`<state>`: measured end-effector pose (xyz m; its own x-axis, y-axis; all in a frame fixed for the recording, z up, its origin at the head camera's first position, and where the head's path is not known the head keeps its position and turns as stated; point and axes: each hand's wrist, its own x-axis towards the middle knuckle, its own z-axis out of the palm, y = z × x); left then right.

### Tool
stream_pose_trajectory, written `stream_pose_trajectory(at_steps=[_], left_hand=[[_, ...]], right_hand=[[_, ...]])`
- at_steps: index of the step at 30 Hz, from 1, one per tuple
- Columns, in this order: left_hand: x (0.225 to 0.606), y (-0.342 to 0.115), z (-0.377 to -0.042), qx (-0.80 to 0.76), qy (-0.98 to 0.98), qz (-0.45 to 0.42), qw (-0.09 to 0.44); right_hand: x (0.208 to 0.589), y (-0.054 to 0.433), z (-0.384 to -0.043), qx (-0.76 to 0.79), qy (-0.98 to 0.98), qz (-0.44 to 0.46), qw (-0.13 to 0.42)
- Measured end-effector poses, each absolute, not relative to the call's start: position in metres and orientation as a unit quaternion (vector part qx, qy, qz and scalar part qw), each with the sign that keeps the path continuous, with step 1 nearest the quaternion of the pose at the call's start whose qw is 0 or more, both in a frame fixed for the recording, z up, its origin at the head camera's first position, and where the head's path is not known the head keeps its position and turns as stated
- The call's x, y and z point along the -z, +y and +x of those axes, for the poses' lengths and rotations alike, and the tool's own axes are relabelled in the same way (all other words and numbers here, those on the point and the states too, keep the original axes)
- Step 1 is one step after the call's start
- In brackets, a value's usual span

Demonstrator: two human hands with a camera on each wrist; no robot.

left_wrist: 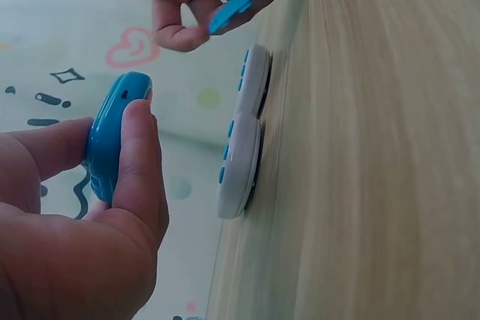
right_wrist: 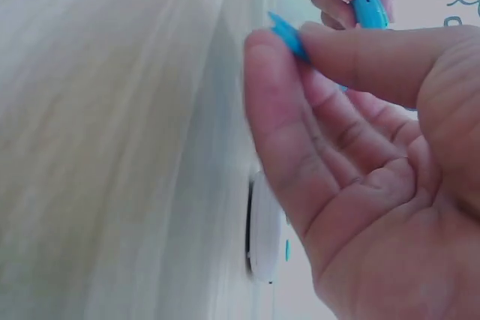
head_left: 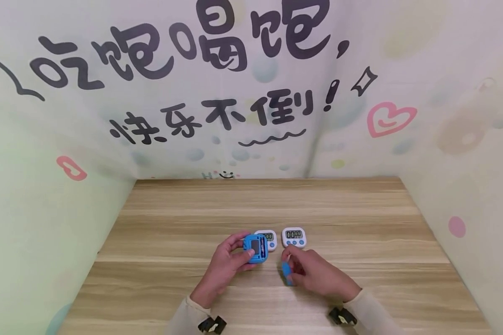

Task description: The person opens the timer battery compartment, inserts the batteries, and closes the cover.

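Note:
My left hand [head_left: 227,259] grips a blue digital timer [head_left: 249,257] by its edges, its back turned up. A battery [head_left: 262,247] shows in the uncovered slot beside a dark square on that back. To the right and lower, my right hand [head_left: 320,275] pinches a small flat blue battery cover [head_left: 286,271] between thumb and fingers. In the left wrist view the cover [left_wrist: 244,4] has small tabs along its edge and is apart from the timer [left_wrist: 112,133]. The right wrist view shows the cover [right_wrist: 288,37] at the fingertips, mostly hidden by them.
Two white timers with blue buttons lie face up on the wooden table [head_left: 184,209]. The right white timer [head_left: 294,237] is just beyond my right hand; the left white timer [head_left: 271,238] is partly hidden behind the blue one. Printed walls [head_left: 251,158] enclose the table at back and sides.

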<state>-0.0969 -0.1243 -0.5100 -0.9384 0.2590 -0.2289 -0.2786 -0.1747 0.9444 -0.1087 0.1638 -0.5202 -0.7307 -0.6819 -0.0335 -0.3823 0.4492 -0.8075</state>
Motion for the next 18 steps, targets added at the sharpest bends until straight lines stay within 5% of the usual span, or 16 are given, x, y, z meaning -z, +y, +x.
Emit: stream_pose_trajectory(at_steps=[18], left_hand=[[0.513,-0.12,-0.097,-0.759,0.628,-0.001,0.173]], right_hand=[[0.509,0.138,-0.123,0.578,0.766,-0.226,0.165]])
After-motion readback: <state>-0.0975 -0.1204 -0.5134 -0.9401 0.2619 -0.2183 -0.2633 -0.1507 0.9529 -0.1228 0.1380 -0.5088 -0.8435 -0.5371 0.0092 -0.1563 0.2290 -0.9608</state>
